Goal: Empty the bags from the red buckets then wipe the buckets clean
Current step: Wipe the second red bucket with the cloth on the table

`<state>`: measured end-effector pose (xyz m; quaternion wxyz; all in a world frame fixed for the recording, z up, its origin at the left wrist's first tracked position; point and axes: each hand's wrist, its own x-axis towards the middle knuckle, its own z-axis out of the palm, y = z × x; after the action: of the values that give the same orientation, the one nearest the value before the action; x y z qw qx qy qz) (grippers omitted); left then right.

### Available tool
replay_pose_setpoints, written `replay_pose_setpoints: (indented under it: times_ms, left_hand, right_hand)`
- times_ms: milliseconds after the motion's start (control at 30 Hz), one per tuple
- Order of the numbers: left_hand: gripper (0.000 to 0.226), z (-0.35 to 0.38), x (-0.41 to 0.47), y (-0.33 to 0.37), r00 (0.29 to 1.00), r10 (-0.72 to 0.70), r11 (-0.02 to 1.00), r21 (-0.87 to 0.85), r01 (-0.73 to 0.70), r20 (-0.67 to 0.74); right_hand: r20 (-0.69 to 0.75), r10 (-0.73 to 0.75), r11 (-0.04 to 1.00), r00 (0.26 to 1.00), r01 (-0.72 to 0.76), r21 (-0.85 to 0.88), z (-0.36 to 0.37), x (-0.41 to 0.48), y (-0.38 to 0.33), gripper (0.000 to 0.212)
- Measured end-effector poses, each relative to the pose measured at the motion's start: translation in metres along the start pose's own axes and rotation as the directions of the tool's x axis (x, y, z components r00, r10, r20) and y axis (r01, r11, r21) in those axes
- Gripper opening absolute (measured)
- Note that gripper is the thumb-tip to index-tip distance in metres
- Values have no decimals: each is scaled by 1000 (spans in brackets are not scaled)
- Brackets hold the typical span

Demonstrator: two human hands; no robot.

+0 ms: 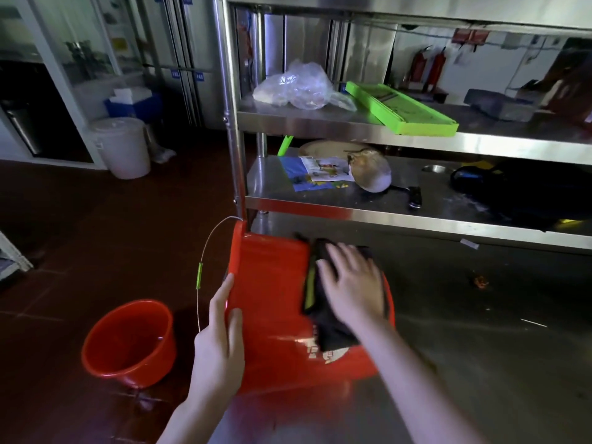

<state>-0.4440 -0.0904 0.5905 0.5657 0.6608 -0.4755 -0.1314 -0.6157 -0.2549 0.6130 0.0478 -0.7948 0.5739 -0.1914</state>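
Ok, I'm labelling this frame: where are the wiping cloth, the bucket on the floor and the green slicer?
wiping cloth (326, 328), head view, lower dark fold.
bucket on the floor (128, 344), head view, inner wall.
green slicer (403, 110), head view, flat top.

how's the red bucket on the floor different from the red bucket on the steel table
The floor bucket stands upright, mouth open, untouched. The table bucket lies on its side on the steel table, with the left hand steadying it and the right hand pressing a dark cloth on its wall. It looks larger, being nearer. Both are red plastic.
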Motion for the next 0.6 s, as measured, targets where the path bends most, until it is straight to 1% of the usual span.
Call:
replay_pose_setpoints:
  times_ms: [67,100,133,167,200,233,300,333,400,433,500,600]
  left_hand:
    - [51,-1,-10,-2,1000,7,1000,-4,-7,-5]
    - [52,-2,-14,-3,1000,15,1000,1,-15,-9]
    - [52,-3,-17,-6,1000,21,1000,7,-21,-13]
    - [52,-3,-19,-9,1000,20,1000,9,-20,-16]
    - [51,-4,-20,-11,1000,14,1000,7,-14,-15]
    - [51,-4,-21,-13,1000,9,1000,5,-9,-11]
    - [53,-5,-21,-14,1000,15,999,29,-15,11]
    - [53,-6,-20,-13,999,26,998,52,-27,22]
    - [48,-13,-12,-9,999,27,997,77,-29,32]
    - [45,-17,-5,-5,999,7,997,74,-9,31]
    - [43,-24,20,4,999,-35,996,82,34,15]
    - [52,-18,77,22,995,-95,983,155,94,-1]
  right_hand:
    - [146,199,975,969,-210,68,-10,20,37,53]
    - [239,257,953,936,-287,97,-14,29,45,54]
    - [299,291,938,909,-332,99,-16,36,46,54]
    - [308,300,938,903,-337,74,-15,41,38,53]
    - [283,276,954,919,-298,39,-13,43,24,51]
    - [241,213,974,947,-225,22,-10,42,3,49]
    - [144,8,999,990,-13,35,-3,28,-46,48]
    - [88,-109,993,990,105,43,1,16,-70,50]
    - [-8,-288,956,958,288,50,5,-12,-102,55]
    - [-46,-340,938,939,342,46,7,-23,-109,55]
    - [-80,-374,926,924,377,21,13,-42,-111,55]
    - [-121,-389,919,913,394,26,21,-68,-106,55]
